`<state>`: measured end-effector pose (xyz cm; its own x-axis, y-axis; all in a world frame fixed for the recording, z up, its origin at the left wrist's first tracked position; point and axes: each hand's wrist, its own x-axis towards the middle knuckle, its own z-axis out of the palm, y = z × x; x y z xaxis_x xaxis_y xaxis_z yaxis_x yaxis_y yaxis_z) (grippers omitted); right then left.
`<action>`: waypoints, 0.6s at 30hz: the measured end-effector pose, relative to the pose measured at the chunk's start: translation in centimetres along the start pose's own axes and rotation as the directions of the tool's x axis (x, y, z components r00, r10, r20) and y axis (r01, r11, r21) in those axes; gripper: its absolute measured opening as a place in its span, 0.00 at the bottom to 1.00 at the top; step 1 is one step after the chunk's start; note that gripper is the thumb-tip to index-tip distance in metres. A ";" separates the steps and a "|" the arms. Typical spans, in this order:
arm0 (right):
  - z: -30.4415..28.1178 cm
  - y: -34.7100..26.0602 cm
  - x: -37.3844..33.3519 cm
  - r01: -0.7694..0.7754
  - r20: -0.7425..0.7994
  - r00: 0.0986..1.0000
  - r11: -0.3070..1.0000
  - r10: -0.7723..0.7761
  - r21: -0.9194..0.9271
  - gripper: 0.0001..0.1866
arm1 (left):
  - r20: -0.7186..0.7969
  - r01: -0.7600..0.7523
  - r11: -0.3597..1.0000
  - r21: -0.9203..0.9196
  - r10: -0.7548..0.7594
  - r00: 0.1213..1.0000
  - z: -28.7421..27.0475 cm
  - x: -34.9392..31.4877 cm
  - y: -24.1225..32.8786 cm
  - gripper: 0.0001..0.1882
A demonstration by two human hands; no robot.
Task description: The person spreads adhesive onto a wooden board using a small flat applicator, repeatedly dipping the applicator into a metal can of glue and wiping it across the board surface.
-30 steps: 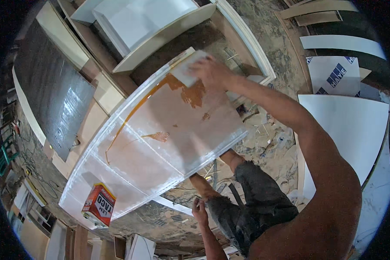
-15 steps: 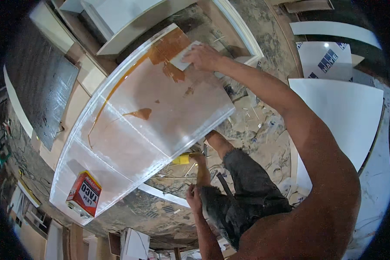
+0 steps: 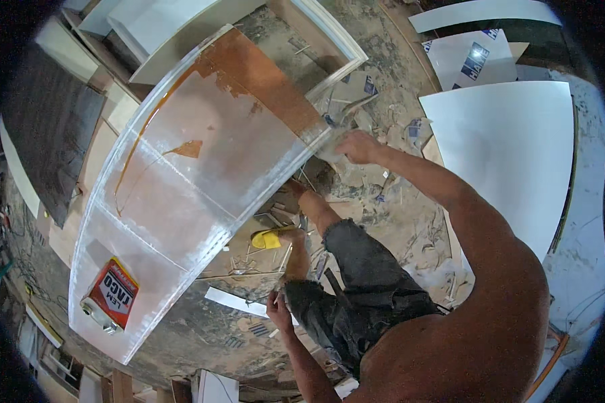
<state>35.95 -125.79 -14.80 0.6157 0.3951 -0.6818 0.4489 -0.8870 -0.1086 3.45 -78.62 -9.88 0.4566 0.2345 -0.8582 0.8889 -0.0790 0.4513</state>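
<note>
Two hands are at work, well apart from each other. The right hand (image 3: 357,146) reaches out to the far right edge of a long white panel (image 3: 202,174), fingers closed on a small pale scraper or card (image 3: 329,144) at that edge; I cannot tell how tightly it grips. The left hand (image 3: 277,310) rests low on the knee of dark shorts (image 3: 356,295), away from the panel, and whether it holds anything is unclear. The panel's long axis runs from near left to far right, with brown glue (image 3: 262,80) covering its far end and thin streaks further along. A red glue can (image 3: 111,295) sits on the near left end. The right hand is much nearer the glued part. A yellow scrap (image 3: 267,238) lies on the dusty floor (image 3: 383,201) just past the panel.
</note>
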 end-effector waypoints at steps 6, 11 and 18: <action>-4.4 -3.0 -3.7 -0.173 0.008 0.980 0.838 0.197 0.518 0.24 | -0.092 0.038 0.991 -0.125 -0.049 0.995 -3.9 -1.1 -3.3 0.25; -16.9 -3.3 2.9 0.263 -0.519 0.838 0.711 0.167 0.653 0.24 | -0.145 -0.155 0.986 0.065 0.163 0.976 -4.0 -0.7 -2.1 0.18; -25.8 -5.2 22.6 0.177 -0.607 0.786 0.983 -0.114 0.044 0.30 | -0.159 -0.037 0.997 0.069 0.048 0.986 -0.8 -1.5 5.6 0.17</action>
<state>64.21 -106.08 -10.99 0.8260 0.5573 -0.0841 0.5218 -0.8126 -0.2598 7.73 -78.60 -5.87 0.4867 0.3817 -0.7858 0.8717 -0.1541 0.4651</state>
